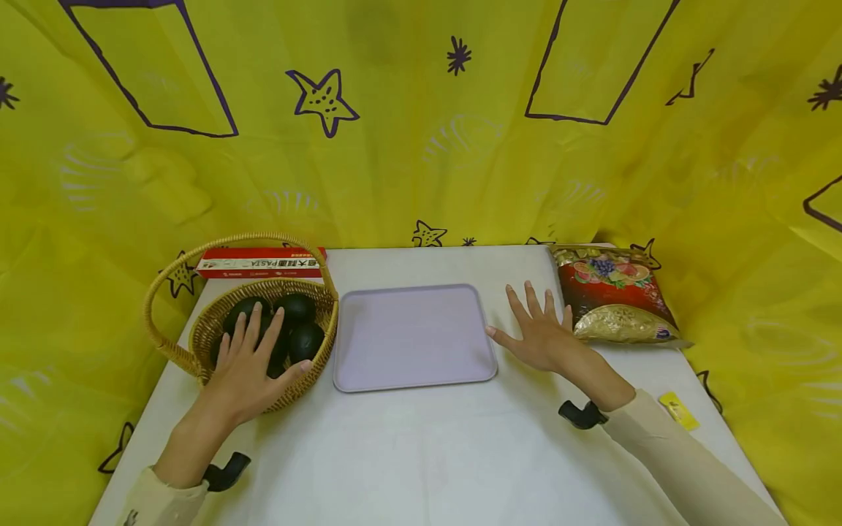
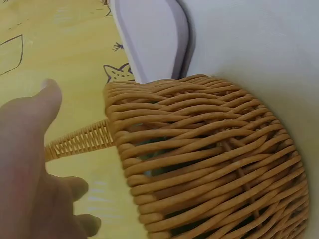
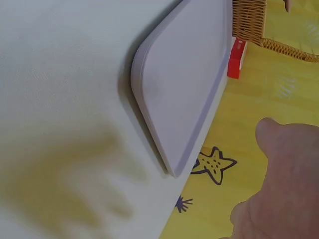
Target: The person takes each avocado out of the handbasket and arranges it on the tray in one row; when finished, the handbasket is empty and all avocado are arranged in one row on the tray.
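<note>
While the wicker basket (image 1: 263,343) stands at the left end of the table (image 1: 421,453), the left hand (image 1: 253,361) is spread flat over its near rim, fingers straight above the dark avocados (image 1: 296,321) inside, gripping nothing. Just right of the basket, the lilac tray (image 1: 413,336) is laid with its long axis across the table. Beside the tray's right edge, the right hand (image 1: 539,332) is held open, fingers splayed, nothing grasped. The avocados are therefore nearest the left hand; the tray lies between the two hands.

Both hands (image 1: 253,361) (image 1: 541,332) flat, fingers spread
</note>
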`<state>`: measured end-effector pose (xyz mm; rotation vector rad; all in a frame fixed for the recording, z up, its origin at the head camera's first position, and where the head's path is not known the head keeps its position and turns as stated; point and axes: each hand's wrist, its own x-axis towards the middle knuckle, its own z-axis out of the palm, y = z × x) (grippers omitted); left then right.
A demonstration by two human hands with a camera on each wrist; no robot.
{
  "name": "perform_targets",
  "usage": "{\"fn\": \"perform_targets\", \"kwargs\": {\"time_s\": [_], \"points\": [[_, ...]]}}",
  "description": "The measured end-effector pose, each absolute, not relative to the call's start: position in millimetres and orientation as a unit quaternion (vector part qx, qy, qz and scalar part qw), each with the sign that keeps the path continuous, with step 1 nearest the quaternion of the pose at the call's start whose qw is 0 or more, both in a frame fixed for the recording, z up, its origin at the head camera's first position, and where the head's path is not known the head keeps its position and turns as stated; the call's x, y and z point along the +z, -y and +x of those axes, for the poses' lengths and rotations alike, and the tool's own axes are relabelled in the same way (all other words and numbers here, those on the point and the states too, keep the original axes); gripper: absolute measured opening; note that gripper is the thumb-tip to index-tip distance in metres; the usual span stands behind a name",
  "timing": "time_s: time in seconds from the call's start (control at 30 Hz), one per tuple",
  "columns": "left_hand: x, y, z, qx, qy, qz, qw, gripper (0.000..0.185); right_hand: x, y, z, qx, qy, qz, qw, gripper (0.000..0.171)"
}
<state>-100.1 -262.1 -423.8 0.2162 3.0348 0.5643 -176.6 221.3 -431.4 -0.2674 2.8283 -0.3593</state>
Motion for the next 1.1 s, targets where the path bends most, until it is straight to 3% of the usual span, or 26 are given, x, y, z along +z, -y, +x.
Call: {"fn": "perform_targets", "kwargs": {"time_s": [0.17, 0.43, 0.63, 0.77, 1.1], "points": [[-408, 260, -95, 0.197, -0.973, 0.104, -0.062, 0.092, -431, -219, -177, -0.127, -0.977, -0.099, 0.137, 0.102], [-374, 265, -84, 0.209, -0.917, 0.133, -0.313, 0.046, -430, -217, -179, -0.134, -0.975, -0.106, 0.143, 0.102], [-354, 284, -81, 0.226, -0.861, 0.092, -0.445, 0.050, -429, -217, -180, -0.129, -0.975, -0.108, 0.149, 0.102], [-346, 302, -76, 0.238, -0.856, 0.027, -0.459, 0.048, -427, -215, -181, -0.132, -0.973, -0.111, 0.151, 0.103], [-337, 329, -73, 0.196, -0.919, -0.100, -0.327, 0.043, -426, -210, -183, -0.149, -0.969, -0.119, 0.158, 0.101]]}}
